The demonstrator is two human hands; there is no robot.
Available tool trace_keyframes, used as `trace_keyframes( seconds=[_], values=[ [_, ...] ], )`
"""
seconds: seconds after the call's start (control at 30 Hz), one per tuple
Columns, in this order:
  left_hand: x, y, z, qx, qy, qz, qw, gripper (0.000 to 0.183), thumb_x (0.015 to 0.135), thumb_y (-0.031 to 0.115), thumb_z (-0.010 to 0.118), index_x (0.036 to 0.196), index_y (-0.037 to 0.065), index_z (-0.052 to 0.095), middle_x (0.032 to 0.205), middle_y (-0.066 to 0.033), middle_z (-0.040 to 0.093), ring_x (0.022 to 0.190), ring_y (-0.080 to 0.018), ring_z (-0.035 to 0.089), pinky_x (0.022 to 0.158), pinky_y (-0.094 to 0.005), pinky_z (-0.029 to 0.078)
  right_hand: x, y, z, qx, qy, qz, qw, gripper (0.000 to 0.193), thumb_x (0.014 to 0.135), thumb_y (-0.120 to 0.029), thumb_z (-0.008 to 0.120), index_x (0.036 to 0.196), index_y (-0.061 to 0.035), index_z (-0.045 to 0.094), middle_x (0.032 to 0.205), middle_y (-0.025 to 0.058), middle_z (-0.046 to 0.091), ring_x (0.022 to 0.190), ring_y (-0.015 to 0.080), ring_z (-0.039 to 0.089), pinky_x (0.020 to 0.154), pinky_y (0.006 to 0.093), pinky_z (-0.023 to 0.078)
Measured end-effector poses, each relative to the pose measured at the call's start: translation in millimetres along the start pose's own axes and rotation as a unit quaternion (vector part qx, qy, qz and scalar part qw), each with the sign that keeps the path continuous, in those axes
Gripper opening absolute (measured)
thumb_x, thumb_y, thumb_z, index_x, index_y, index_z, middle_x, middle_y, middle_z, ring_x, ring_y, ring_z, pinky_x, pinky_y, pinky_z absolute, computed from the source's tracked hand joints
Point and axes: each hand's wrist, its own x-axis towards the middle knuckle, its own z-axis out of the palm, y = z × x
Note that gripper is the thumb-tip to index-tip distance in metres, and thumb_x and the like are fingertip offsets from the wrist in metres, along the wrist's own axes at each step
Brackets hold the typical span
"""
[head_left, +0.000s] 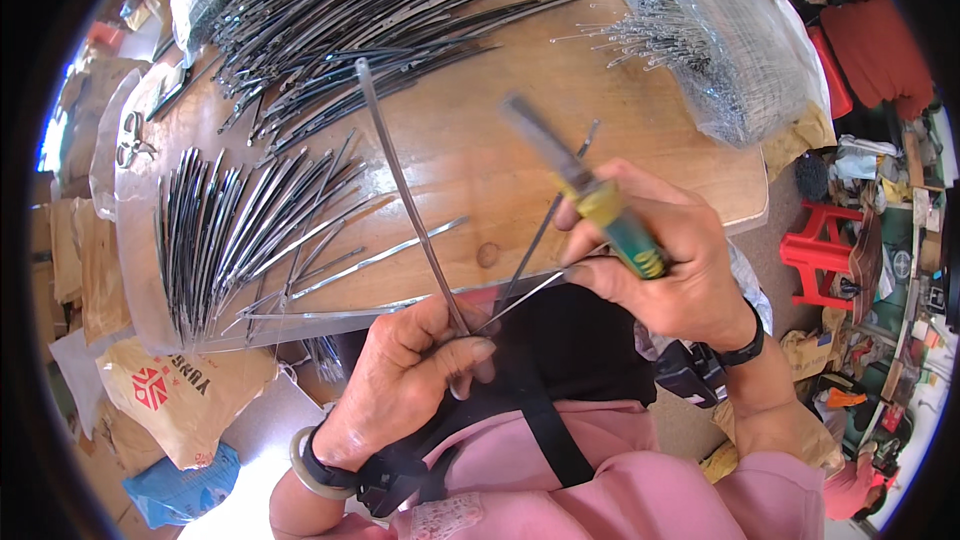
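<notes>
My left hand (425, 345) is closed around the lower end of a long metal strip (398, 175), which slants up and left over the table. A darker thin strip (540, 235) crosses between my hands. My right hand (665, 250) is closed on a tool with a green and yellow handle (615, 220); its metal blade (540, 135) is smeared by motion, so its kind is unclear. Between my right thumb and fingers sits the end of a thin bright wire (530, 300) that runs down to my left fingertips.
On the wooden table (560, 70) lie a big pile of dark strips (350, 20) and a smaller fanned bundle (250, 230). A clear bag of thin wires (720, 50) is at the far right. Scissors (133, 138) lie far left; a red stool (820, 250) stands right.
</notes>
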Motion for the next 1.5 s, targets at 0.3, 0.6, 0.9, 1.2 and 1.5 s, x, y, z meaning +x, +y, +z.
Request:
trace_keyframes(
  seconds=[0.3, 0.6, 0.9, 1.2, 1.5],
  values=[
    [4.1, 9.1, 1.7, 0.048, -0.028, -0.082, 0.995, 0.009, 0.094, 0.003, 0.059, 0.087, -0.002, 0.056, 0.068, -0.0026, 0.059, 0.054, -0.0059, 0.049, 0.049, -0.0222, 0.039, 16.8, -2.0, -4.4, -0.260, -0.063, -0.145, 0.952, 0.032, 0.053, -0.004, 0.070, 0.085, 0.0007, 0.064, 0.099, 0.0128, 0.060, 0.088, 0.0300, 0.057, 0.088, 0.0436, 0.040],
    [-6.6, 14.3, -1.8, 0.005, -0.020, -0.097, 0.995, 0.015, 0.091, -0.003, 0.057, 0.105, -0.004, 0.061, 0.082, -0.0046, 0.067, 0.056, -0.0043, 0.045, 0.048, -0.0208, 0.034, 9.9, 10.7, 5.1, -0.237, -0.089, -0.154, 0.955, 0.030, 0.058, -0.005, 0.067, 0.087, -0.0006, 0.063, 0.101, 0.0123, 0.058, 0.083, 0.0271, 0.058, 0.092, 0.0452, 0.035],
    [-10.2, 16.9, -39.8, -0.010, -0.090, 0.002, 0.996, 0.036, 0.088, -0.007, 0.051, 0.122, -0.011, 0.059, 0.101, -0.0166, 0.070, 0.078, -0.0156, 0.066, 0.067, -0.0263, 0.052, 15.2, -5.0, 11.4, -0.216, -0.097, -0.167, 0.957, 0.032, 0.056, -0.005, 0.066, 0.087, -0.0014, 0.063, 0.100, 0.0117, 0.055, 0.080, 0.0271, 0.057, 0.091, 0.0450, 0.034],
    [7.7, 28.9, -4.9, -0.029, -0.019, -0.161, 0.986, 0.021, 0.092, 0.020, 0.062, 0.093, -0.001, 0.062, 0.068, -0.0069, 0.063, 0.058, -0.0141, 0.057, 0.054, -0.0274, 0.043, 21.5, -3.4, 29.4, -0.193, -0.105, -0.176, 0.959, 0.029, 0.057, -0.006, 0.068, 0.085, -0.0021, 0.062, 0.102, 0.0112, 0.057, 0.087, 0.0278, 0.059, 0.086, 0.0476, 0.036],
    [4.4, -11.6, 3.9, -0.350, 0.044, -0.004, 0.936, 0.018, 0.096, 0.015, 0.058, 0.099, -0.003, 0.057, 0.061, -0.0061, 0.048, 0.042, -0.0117, 0.038, 0.041, -0.0242, 0.028, -7.7, 6.6, 5.3, -0.196, -0.037, -0.081, 0.977, 0.031, 0.062, -0.010, 0.077, 0.089, 0.0012, 0.065, 0.105, 0.0137, 0.059, 0.091, 0.0324, 0.058, 0.079, 0.0426, 0.044]
  ],
)
